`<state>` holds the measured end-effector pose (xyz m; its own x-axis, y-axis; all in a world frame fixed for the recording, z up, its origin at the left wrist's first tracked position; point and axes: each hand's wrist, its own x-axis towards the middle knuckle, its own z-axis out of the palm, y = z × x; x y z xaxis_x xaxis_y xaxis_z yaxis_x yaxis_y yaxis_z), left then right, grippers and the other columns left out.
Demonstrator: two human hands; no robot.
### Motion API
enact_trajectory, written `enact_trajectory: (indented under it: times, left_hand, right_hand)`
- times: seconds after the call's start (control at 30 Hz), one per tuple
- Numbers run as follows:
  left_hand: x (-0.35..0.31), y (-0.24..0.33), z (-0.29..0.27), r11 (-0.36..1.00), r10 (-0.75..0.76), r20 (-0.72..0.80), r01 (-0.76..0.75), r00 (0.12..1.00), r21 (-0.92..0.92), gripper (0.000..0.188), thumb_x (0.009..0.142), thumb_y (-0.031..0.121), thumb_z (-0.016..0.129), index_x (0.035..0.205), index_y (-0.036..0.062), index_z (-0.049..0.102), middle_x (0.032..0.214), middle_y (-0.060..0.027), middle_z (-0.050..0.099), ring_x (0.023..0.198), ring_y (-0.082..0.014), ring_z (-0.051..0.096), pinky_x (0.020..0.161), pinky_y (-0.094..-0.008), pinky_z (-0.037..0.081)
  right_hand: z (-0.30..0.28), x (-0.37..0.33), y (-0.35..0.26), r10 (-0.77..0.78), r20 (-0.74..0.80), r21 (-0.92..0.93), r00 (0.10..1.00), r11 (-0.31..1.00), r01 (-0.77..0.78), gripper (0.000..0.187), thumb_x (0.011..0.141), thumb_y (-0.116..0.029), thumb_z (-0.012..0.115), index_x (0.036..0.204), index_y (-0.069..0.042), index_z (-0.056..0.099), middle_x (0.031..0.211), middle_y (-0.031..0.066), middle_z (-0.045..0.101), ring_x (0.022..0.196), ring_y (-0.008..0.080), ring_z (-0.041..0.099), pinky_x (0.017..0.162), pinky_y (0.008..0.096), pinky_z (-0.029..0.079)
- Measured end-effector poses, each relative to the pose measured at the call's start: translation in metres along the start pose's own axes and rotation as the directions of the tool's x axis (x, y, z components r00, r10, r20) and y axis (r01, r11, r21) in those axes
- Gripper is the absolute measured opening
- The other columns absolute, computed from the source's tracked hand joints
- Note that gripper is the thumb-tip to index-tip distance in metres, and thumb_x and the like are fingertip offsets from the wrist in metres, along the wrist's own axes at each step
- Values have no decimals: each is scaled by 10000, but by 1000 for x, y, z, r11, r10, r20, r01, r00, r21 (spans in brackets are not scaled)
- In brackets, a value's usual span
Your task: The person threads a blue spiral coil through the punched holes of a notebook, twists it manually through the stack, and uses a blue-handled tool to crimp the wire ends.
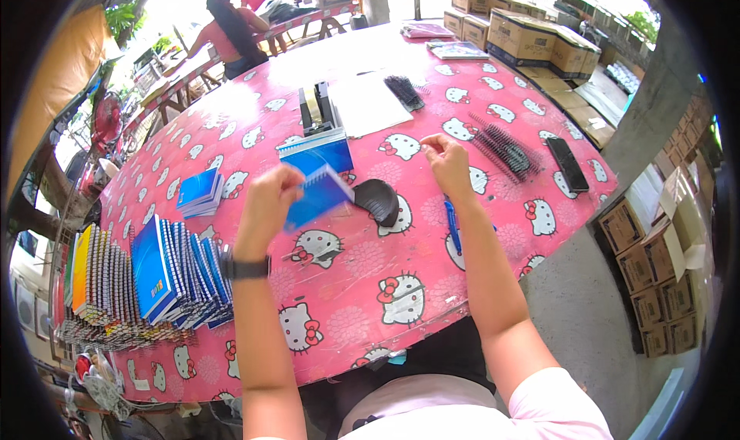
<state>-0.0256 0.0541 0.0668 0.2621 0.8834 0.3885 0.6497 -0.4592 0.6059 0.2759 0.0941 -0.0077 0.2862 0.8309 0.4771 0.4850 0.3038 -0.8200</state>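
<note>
My left hand, with a black band on its wrist, pinches a small blue spiral notebook by its edge, tilted above the table. Behind it lies a stack of blue notebooks or covers. Held over the table, my right hand has its fingertips pressed together; whatever is between them cannot be made out. To its right is a pile of dark spiral binding coils. A rounded black object sits between my hands. Beside my right forearm is a slim blue tool or pen.
Spiral-bound notebooks stand piled at the left, near a small blue notebook stack. Farther back are a black dispenser-like device, white sheets and more coils. A phone lies right. Cardboard boxes and two people are beyond.
</note>
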Motion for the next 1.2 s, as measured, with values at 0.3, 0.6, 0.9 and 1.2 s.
enact_trajectory:
  times: [0.3, 0.6, 0.9, 1.2]
  left_hand:
    - [-80, 1, 31, 961, 219, -101, -196, 971, 196, 352, 778, -21, 512, 1061, 128, 658, 909, -89, 632, 845, -250, 611, 732, -362, 482]
    - [-77, -7, 41, 938, 298, -165, -256, 940, 232, 391, 758, -21, 533, 1092, 137, 661, 916, -56, 647, 850, -227, 605, 766, -351, 469]
    - [-81, -12, 43, 930, 311, -199, -255, 929, 263, 380, 737, 2, 557, 1079, 128, 664, 923, -54, 644, 871, -225, 604, 798, -365, 453]
    - [-79, -13, 47, 958, 274, -270, -238, 923, 158, 238, 771, 75, 608, 1004, 90, 655, 886, -61, 635, 860, -245, 598, 772, -376, 448]
  right_hand:
    - [-66, 32, 87, 40, -113, -843, 993, 525, -117, 231, 809, -325, 626, 960, -153, 650, 987, 73, 632, 1014, 295, 549, 831, 476, 460]
    - [-64, 36, 55, -148, 136, -745, 980, 636, 199, 221, 866, -115, 489, 1060, -27, 548, 1005, 195, 583, 956, 356, 562, 823, 445, 455]
    - [92, -78, -89, -180, 518, -421, 836, 798, 432, 427, 825, -49, 472, 1250, -59, 439, 1124, 206, 522, 979, 385, 567, 791, 423, 495]
    - [49, -64, -81, -117, 660, 191, 742, 981, -15, 167, 774, -41, 672, 940, -39, 649, 878, 27, 630, 759, 91, 570, 667, 251, 445]
